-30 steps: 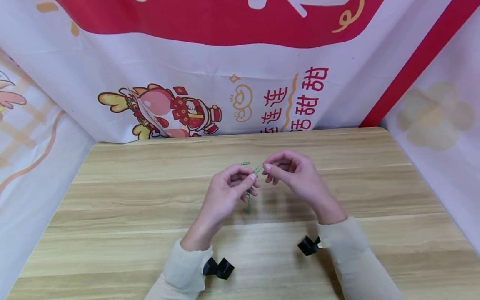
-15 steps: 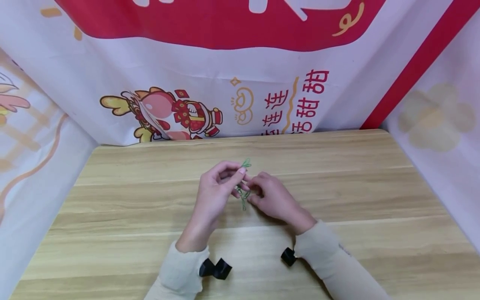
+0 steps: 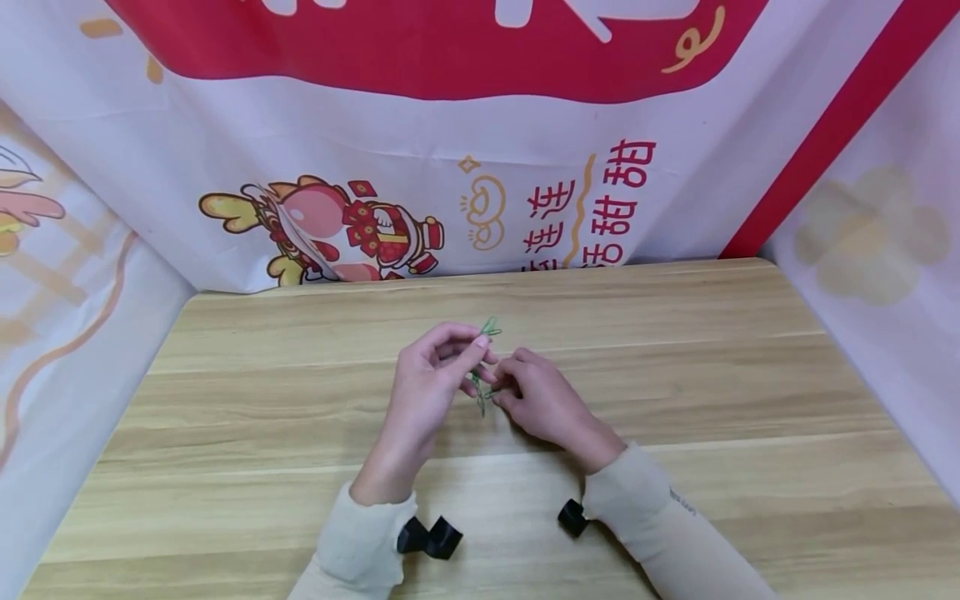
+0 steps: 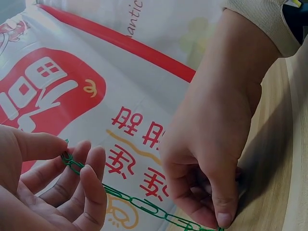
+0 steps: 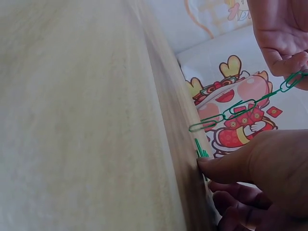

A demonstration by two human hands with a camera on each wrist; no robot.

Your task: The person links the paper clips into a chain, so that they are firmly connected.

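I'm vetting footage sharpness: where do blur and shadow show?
Right wrist view: pale wood-grain tabletop soft, green wire paper-clip chain crisper; left wrist view: dark shadow on the tabletop beside the bare right hand; head view: chain tiny, fine detail lost.

A white printed cloth (image 3: 420,133) hung behind a pale wood-grain tabletop (image 3: 712,350). It bore a cartoon figure (image 3: 318,212) and a red band (image 3: 836,125).

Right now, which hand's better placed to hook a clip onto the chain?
Likely the right hand: it pinches a clip by the lower end of the chain, which the left hand holds higher up.
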